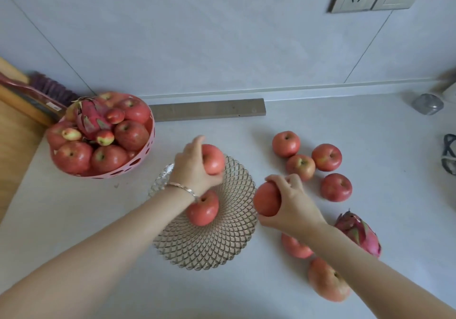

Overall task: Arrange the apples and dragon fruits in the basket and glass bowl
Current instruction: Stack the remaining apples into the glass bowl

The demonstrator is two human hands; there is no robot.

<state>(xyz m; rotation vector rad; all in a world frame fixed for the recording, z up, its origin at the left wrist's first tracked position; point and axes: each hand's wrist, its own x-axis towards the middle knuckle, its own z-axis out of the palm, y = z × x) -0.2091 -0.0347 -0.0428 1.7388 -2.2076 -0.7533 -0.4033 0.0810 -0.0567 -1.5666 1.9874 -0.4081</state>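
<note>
My left hand (195,168) grips a red apple (213,159) over the patterned glass bowl (222,244), one apple (203,211) inside. Right hand (292,204) grips another (266,202) at bowl's 3 o'clock. Pink perforated basket (145,155) full at 10.

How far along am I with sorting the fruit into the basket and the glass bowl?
Done: the pink basket is heaped with apples and a dragon fruit, and one apple sits in the glass bowl. In hand: the left hand and right hand each hold an apple. Left: six loose apples and a dragon fruit on the counter.
</note>
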